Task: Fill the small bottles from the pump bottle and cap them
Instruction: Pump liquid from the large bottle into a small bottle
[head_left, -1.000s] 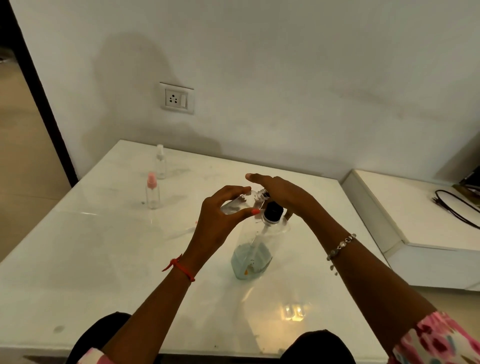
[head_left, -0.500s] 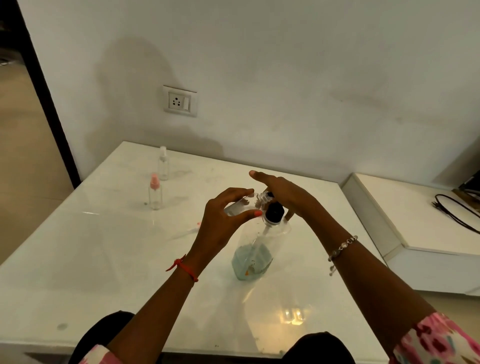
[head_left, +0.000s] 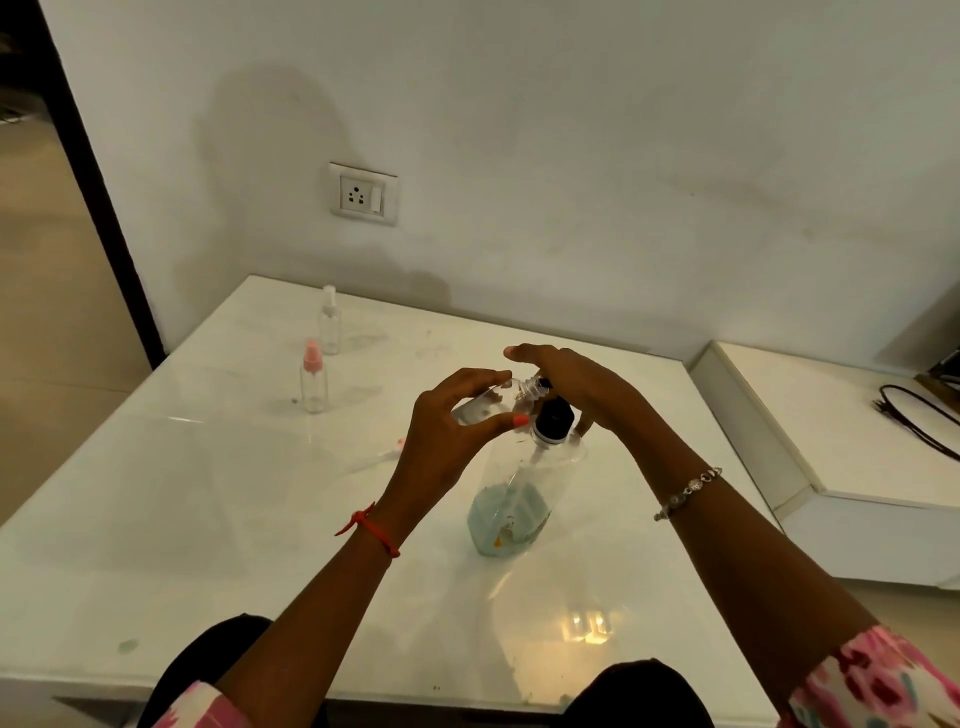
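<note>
The left grip pinched a tilted small bottle at the spout of the pump bottle; the right grip, fingers relaxed, rested on its pump head.

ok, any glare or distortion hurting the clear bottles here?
Head view: warm glare patch on the glossy table near its front edge; wide lens slants the door frame; the small bottle in the left hand is clear, low-contrast.
</note>
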